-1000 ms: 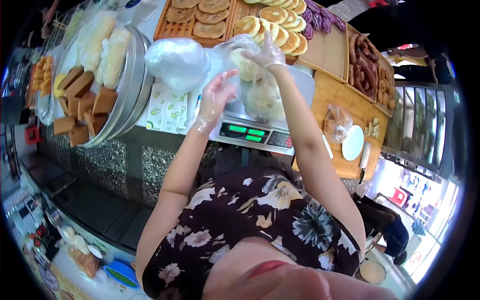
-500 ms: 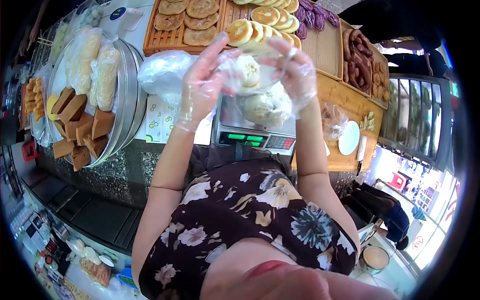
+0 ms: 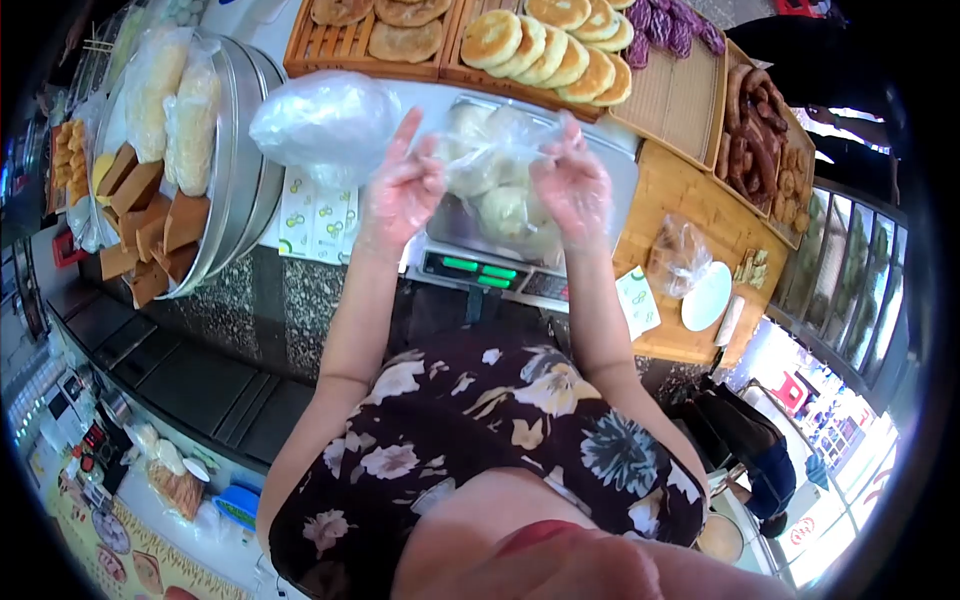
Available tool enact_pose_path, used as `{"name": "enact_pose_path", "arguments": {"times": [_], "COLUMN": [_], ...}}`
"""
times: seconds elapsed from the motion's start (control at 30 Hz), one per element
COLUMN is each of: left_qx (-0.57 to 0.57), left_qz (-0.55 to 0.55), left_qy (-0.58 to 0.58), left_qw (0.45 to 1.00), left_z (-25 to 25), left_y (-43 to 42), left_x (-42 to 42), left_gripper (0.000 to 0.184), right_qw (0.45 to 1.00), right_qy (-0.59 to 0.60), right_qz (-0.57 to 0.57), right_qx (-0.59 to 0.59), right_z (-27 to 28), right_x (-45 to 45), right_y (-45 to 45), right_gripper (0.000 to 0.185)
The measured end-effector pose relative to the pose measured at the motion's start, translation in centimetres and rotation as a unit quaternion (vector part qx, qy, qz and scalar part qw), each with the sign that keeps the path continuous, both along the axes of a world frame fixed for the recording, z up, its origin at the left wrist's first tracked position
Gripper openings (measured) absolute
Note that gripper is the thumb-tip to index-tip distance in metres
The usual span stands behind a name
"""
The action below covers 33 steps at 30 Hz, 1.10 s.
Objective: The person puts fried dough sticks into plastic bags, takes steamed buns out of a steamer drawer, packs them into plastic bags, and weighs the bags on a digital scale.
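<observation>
A clear plastic bag of white steamed buns point(image 3: 505, 212) rests on the electronic scale point(image 3: 470, 268), whose green digits are lit. My left hand point(image 3: 405, 190), in a thin clear glove, pinches one side of the bag's gathered top, with its index finger stretched upward. On the other side, my right hand point(image 3: 573, 190), also gloved, has its fingers closed on the bag's top. The film between them point(image 3: 495, 140) is pulled taut and twisted. Beside my left hand lies a bundle of clear plastic bags point(image 3: 325, 125).
Trays of flat round breads point(image 3: 545, 60) and purple buns point(image 3: 665, 40) stand behind the scale. To the left is a steamer point(image 3: 235, 190) with brown cake wedges point(image 3: 140, 225). On the right, a wooden board point(image 3: 660, 215) bears a white plate point(image 3: 706, 297) and a knife point(image 3: 730, 322).
Both hands have come down toward me. The loose bun held up in plastic is now down with the others, and the bag's top is drawn together between my hands.
</observation>
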<state>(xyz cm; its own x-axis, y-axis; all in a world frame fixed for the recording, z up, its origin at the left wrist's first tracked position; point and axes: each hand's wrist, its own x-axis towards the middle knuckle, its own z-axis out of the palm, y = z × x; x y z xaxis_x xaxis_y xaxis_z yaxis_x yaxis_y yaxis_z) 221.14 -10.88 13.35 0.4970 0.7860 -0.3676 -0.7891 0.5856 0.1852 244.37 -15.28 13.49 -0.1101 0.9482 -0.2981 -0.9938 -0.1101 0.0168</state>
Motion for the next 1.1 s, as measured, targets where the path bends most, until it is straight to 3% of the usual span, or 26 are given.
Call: {"name": "enact_pose_path", "arguments": {"times": [0.03,0.07,0.1,0.13,0.17,0.2,0.23,0.27,0.3,0.33,0.37,0.4,0.47,0.5,0.53,0.57,0.6,0.67,0.7,0.77,0.8,0.87,0.93,1.0,1.07,1.1], "left_qx": [0.082,0.089,0.145,0.195,0.239,0.237,0.329,0.371,0.409,0.246,0.161,0.074,0.347,0.568,0.563,0.557,0.542,0.523,0.549,0.576,0.577,0.624,0.679,0.754,0.788,0.810], "left_qz": [-0.094,-0.093,-0.170,-0.242,-0.151,-0.156,-0.185,-0.201,-0.215,-0.153,-0.123,-0.079,-0.153,-0.073,-0.140,-0.177,-0.180,-0.165,-0.127,-0.087,-0.083,-0.165,-0.123,-0.150,-0.210,-0.192], "left_qy": [0.101,0.103,0.228,0.348,0.306,0.305,0.427,0.481,0.532,0.461,0.415,0.367,0.563,0.698,0.733,0.736,0.744,0.763,0.731,0.672,0.675,0.628,0.594,0.488,0.411,0.378], "left_qw": [0.987,0.986,0.948,0.884,0.909,0.909,0.822,0.769,0.710,0.839,0.887,0.924,0.735,0.431,0.356,0.341,0.347,0.342,0.384,0.456,0.452,0.435,0.413,0.414,0.408,0.406], "left_z": [1.3,3.4,5.7,6.8,6.0,3.9,0.9,-0.4,-1.7,-2.2,-1.7,-0.2,2.2,2.4,1.8,0.4,-0.7,-1.0,-0.9,0.6,2.3,6.1,8.0,10.7,13.1,14.4], "left_y": [0.2,0.5,0.1,-0.5,-1.8,-1.8,-0.4,0.9,2.2,3.3,3.2,3.1,0.6,0.6,0.3,0.8,1.0,2.1,2.4,2.5,2.8,4.3,5.1,5.8,6.1,6.2], "left_x": [0.5,1.5,2.7,4.2,5.8,5.0,3.4,1.6,-0.2,-2.1,-1.9,-1.3,2.9,4.5,5.3,6.1,6.4,6.0,5.6,4.5,3.9,2.7,2.1,2.4,3.5,4.0], "left_gripper": [0.072,0.072,0.075,0.078,0.083,0.083,0.081,0.080,0.079,0.077,0.077,0.076,0.072,0.072,0.065,0.047,0.038,0.030,0.025,0.019,0.019,0.014,0.008,0.009,0.011,0.011], "right_qw": [0.967,0.872,0.754,0.754,0.619,0.444,0.464,0.466,0.454,0.441,0.449,0.447,0.377,0.336,0.297,0.239,0.207,0.237,0.268,0.388,0.461,0.472,0.480,0.603,0.709,0.721], "right_qy": [-0.243,-0.471,-0.631,-0.632,-0.755,-0.830,-0.828,-0.829,-0.833,-0.833,-0.808,-0.810,-0.901,-0.921,-0.936,-0.942,-0.951,-0.952,-0.942,-0.913,-0.882,-0.879,-0.876,-0.797,-0.703,-0.685], "right_qz": [0.052,0.097,0.177,0.175,0.078,-0.022,0.035,0.038,0.113,0.187,0.302,0.300,0.081,0.071,0.108,0.168,0.122,0.059,0.092,0.053,0.045,0.034,0.022,0.014,0.047,0.108], "right_qx": [-0.053,-0.094,0.042,0.046,0.200,0.337,0.313,0.307,0.294,0.278,0.231,0.233,0.201,0.183,0.157,0.165,0.194,0.183,0.180,0.115,0.080,0.053,0.031,0.000,-0.024,0.011], "right_z": [2.0,3.1,3.1,3.1,3.0,2.7,1.9,0.9,-0.3,-0.8,-0.3,0.8,3.3,3.9,4.2,2.6,0.4,-1.5,-2.7,-2.9,-2.1,1.3,3.3,3.9,10.2,13.7], "right_x": [-1.0,-1.4,-1.1,-1.1,-1.2,-1.1,0.2,2.0,4.1,5.5,6.1,5.7,3.5,2.9,2.1,2.0,2.3,3.1,4.2,5.2,5.3,5.0,4.6,4.3,0.8,-1.2], "right_y": [0.6,1.3,1.2,1.6,2.0,2.1,1.9,1.4,0.9,0.2,-0.2,-0.7,-3.4,-4.8,-6.1,-7.5,-8.6,-9.1,-9.2,-8.9,-8.3,-7.4,-6.6,-5.8,-4.1,-3.3], "right_gripper": [0.021,0.031,0.038,0.038,0.032,0.026,0.016,0.016,0.016,0.018,0.036,0.036,0.060,0.081,0.083,0.082,0.074,0.053,0.043,0.020,0.014,0.010,0.011,0.011,0.022,0.035]}}
